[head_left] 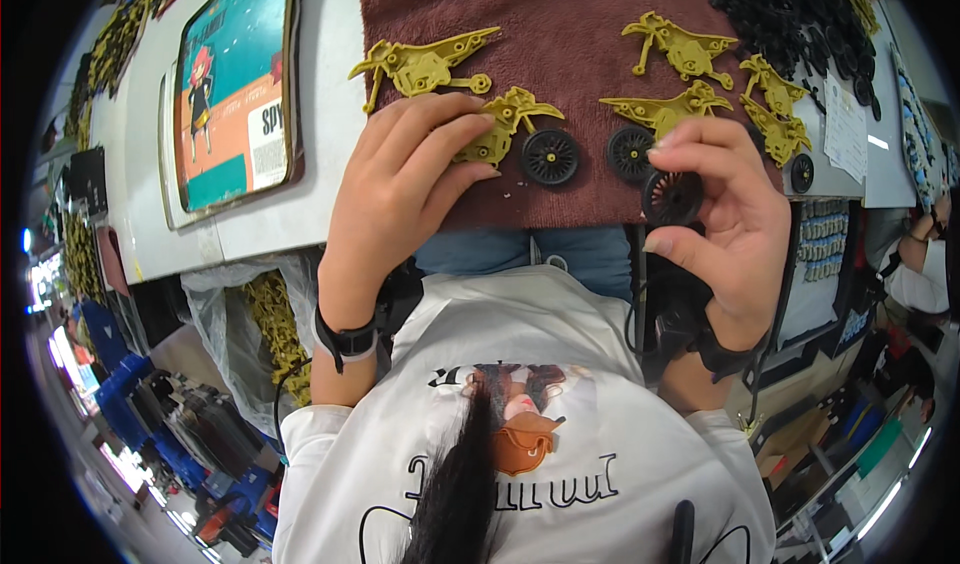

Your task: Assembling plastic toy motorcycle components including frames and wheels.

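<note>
My left hand (395, 164) is closed on a yellow plastic toy motorcycle frame (512, 114) at the near part of a brown towel (560, 44). A black spoked wheel (550, 157) with a yellow centre sits at that frame's right end. Between the thumb and fingers of my right hand (735, 204) is a loose black spoked wheel (671, 198), held at the towel's near edge. Just beyond it lies another yellow frame (665, 109), with a black wheel (630, 154) at its left end; my fingers partly cover this frame.
More yellow frames (420, 64) lie on the towel, with several at the right (775, 109). Loose black wheels (800, 19) are heaped at the far right. A tin with a printed lid (240, 84) stands on the white table at left. Below it hangs a plastic bag (215, 314) near yellow parts.
</note>
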`<state>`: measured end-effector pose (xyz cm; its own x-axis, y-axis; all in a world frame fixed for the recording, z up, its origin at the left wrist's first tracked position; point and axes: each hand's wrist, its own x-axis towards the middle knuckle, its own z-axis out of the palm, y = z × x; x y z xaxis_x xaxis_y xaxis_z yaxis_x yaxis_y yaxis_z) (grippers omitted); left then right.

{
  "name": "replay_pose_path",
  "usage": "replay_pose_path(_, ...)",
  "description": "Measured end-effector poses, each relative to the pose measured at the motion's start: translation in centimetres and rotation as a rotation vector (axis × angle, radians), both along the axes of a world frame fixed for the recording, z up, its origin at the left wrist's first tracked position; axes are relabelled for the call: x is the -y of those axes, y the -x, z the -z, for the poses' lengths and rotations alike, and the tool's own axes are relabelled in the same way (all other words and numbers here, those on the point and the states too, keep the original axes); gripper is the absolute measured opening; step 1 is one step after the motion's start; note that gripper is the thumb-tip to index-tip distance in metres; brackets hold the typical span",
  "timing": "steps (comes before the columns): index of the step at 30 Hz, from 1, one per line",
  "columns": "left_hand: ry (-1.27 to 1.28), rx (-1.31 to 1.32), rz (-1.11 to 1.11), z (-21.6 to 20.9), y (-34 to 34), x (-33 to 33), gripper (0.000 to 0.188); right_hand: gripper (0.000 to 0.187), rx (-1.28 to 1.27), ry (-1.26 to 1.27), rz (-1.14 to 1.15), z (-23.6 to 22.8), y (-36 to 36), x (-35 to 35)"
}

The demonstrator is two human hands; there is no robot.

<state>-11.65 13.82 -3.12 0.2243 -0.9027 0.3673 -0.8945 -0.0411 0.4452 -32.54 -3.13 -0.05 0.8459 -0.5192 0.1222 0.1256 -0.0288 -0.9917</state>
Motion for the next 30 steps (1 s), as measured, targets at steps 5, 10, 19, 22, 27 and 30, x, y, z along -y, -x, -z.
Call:
replay_pose_path(5, 0.148, -0.059, -0.053, -0.3, -1.2, -1.4, 0.033, 0.049, -0.151, 0.288, 0.163, -0.1, -1.4, -1.3)
replay_pose_path(10, 0.286, -0.217, -0.209, 1.0, -2.2, -4.6, 0.02, 0.054, -0.068, 0.736, 0.085, 0.5, -6.0, -3.3)
replay_pose_path(19, 0.433, -0.305, -0.21, 2.7, -2.9, -5.3, 0.02, 0.049, -0.231, 1.183, 0.047, 3.0, -10.4, -8.3)
replay_pose_path(22, 0.447, -0.307, -0.208, 2.8, -3.0, -5.5, 0.02, 0.046, -0.279, 1.255, 0.073, 3.2, -10.2, -8.8)
replay_pose_path(27, 0.479, -0.318, -0.182, 3.3, -3.0, -5.3, 0.024, 0.048, -0.336, 1.23, 0.063, 3.3, -9.5, -8.8)
replay_pose_path(30, 0.476, -0.324, -0.196, 3.5, -2.9, -5.1, 0.025, 0.05, -0.377, 1.198, 0.081, 1.7, -9.3, -8.6)
